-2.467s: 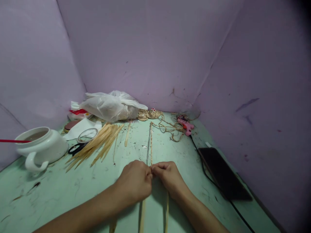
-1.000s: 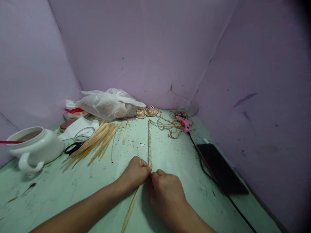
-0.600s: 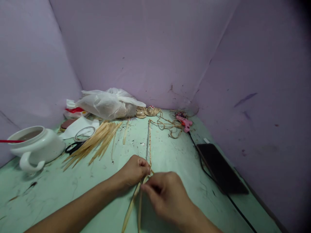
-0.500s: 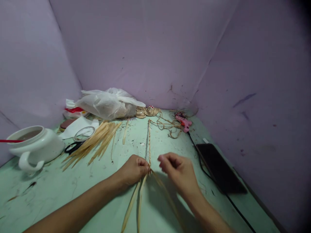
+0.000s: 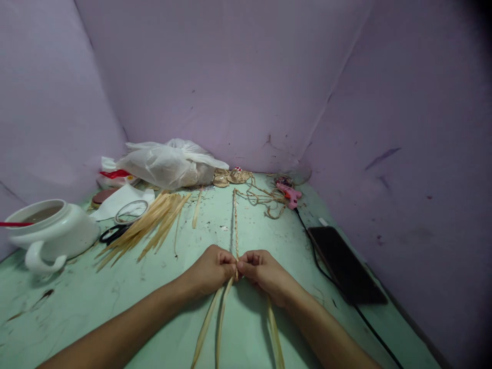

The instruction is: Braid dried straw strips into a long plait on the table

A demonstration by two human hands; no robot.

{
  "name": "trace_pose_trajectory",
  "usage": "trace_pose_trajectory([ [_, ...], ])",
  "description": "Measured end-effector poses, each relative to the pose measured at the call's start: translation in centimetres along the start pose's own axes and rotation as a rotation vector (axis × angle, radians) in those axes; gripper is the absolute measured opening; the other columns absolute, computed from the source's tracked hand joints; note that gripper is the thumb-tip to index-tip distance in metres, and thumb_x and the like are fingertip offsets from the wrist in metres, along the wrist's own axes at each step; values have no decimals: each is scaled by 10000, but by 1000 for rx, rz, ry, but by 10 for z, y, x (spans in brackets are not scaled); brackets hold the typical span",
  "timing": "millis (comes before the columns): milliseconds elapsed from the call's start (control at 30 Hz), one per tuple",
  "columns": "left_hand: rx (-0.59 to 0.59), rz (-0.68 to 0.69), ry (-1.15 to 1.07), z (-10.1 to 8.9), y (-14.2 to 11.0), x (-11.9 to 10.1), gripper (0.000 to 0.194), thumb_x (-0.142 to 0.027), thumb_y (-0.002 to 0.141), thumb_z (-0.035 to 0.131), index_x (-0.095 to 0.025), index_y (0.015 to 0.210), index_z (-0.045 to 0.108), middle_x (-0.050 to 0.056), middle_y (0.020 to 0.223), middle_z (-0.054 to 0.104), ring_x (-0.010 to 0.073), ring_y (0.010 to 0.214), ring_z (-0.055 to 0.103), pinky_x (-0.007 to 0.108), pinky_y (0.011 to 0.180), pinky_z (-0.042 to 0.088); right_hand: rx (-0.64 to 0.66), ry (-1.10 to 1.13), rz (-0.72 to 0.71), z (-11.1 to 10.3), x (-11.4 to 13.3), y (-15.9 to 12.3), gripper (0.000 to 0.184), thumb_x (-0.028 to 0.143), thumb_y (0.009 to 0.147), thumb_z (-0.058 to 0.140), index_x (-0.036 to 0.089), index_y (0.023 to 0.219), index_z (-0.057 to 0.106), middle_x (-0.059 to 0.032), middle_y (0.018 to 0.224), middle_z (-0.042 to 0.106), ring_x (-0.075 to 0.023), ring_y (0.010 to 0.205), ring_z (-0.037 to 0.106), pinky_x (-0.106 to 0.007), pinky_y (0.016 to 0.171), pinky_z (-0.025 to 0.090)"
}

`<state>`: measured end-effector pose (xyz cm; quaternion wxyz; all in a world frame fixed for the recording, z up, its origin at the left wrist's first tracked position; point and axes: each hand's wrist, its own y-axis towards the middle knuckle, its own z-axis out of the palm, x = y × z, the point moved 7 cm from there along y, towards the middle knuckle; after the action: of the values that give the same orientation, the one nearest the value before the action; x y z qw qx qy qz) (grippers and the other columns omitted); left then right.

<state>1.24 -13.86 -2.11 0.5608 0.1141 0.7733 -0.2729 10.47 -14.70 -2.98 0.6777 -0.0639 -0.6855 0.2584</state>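
Note:
A thin straw-coloured braid [image 5: 236,220] runs from the far part of the table straight toward me. At its near end my left hand [image 5: 216,266] and my right hand [image 5: 263,271] meet, thumbs and fingertips pinched on the fibre strips. Two loose strips [image 5: 220,323] trail toward me from beneath the left hand. Another pale strip [image 5: 275,338] comes out below the right hand. The exact crossing of the strips is hidden behind the fingertips.
Left are a white pot [image 5: 57,230], black-handled scissors [image 5: 111,234], a tape roll [image 5: 131,211] and fibre strips [image 5: 154,220]. Behind lie a plastic bag [image 5: 165,164] and woven pieces [image 5: 238,177]. Right are a pink glue gun [image 5: 290,195], its cord [image 5: 319,264] and a phone [image 5: 346,264].
My right hand has moved left to the braid's near end and pinches there beside my left hand. The right-hand strip now hangs below that hand. My left hand stays put.

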Motion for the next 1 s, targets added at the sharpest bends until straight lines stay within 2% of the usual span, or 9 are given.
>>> trace_pose_trajectory([
  [133, 79, -71, 228, -3, -2, -3, 167, -240, 605, 449, -118, 534, 538, -45, 399, 358, 61, 388, 290, 209, 408, 196, -27, -123, -49, -3, -1, 5, 113, 154, 593, 567, 114, 499, 518, 53, 394, 418, -26, 371, 285, -196, 396, 171],
  [300, -90, -158, 496, -15, -10, -12, 178, -215, 602, 439, -117, 520, 563, -11, 416, 429, 81, 412, 376, 207, 427, 239, -75, -97, -60, -3, -2, 5, 84, 165, 570, 562, 120, 511, 524, 45, 403, 450, -32, 374, 301, -199, 402, 183],
  [400, -155, -125, 636, -6, -18, -19, 220, -230, 645, 418, -127, 540, 582, 20, 475, 490, 102, 458, 424, 217, 451, 259, -100, -22, -40, -2, -2, 2, 74, 164, 564, 554, 112, 513, 540, 26, 425, 491, -34, 382, 328, -196, 408, 200],
  [600, -270, -23, 937, 22, -34, -21, 260, -230, 698, 399, -130, 730, 638, 115, 653, 590, 186, 591, 523, 284, 579, 343, -144, 74, 13, 1, -10, 2, 65, 165, 527, 603, 113, 535, 565, 56, 395, 436, -31, 383, 310, -190, 410, 216],
  [733, -229, 19, 804, 11, -31, -26, 250, -304, 689, 449, -136, 608, 614, 90, 557, 549, 176, 538, 496, 281, 549, 330, -94, 134, -12, 4, -10, 3, 152, 221, 510, 661, 109, 538, 562, 25, 443, 500, -45, 413, 372, -189, 426, 256],
  [800, -233, -10, 676, -9, -25, -31, 278, -335, 687, 456, -139, 529, 573, 56, 505, 517, 139, 487, 458, 253, 500, 305, -39, 162, -3, 6, -9, 3, 172, 233, 514, 672, 104, 546, 562, 33, 429, 489, -26, 370, 319, -183, 393, 206],
  [867, -342, -46, 459, -33, -21, -36, 197, -277, 675, 464, -131, 633, 589, 30, 546, 541, 100, 468, 444, 222, 478, 302, 16, 181, 0, 7, -8, 1, 194, 257, 537, 673, 96, 561, 568, 37, 428, 486, -6, 338, 245, -185, 371, 140],
  [933, -242, -228, 123, -36, -15, -20, 272, -250, 638, 492, -140, 874, 569, 1, 586, 565, 69, 376, 395, 204, 403, 272, 56, 200, -1, 8, -6, 0, 219, 284, 556, 672, 91, 582, 572, 29, 455, 510, 2, 329, 230, -186, 366, 116],
  [1000, -40, -339, -148, -18, -11, -6, 320, -235, 595, 526, -129, 897, 542, 7, 612, 582, 62, 342, 393, 192, 354, 259, 73, 206, -8, 8, -5, 0, 233, 297, 554, 676, 95, 594, 568, 18, 470, 529, -11, 340, 303, -178, 372, 160],
])
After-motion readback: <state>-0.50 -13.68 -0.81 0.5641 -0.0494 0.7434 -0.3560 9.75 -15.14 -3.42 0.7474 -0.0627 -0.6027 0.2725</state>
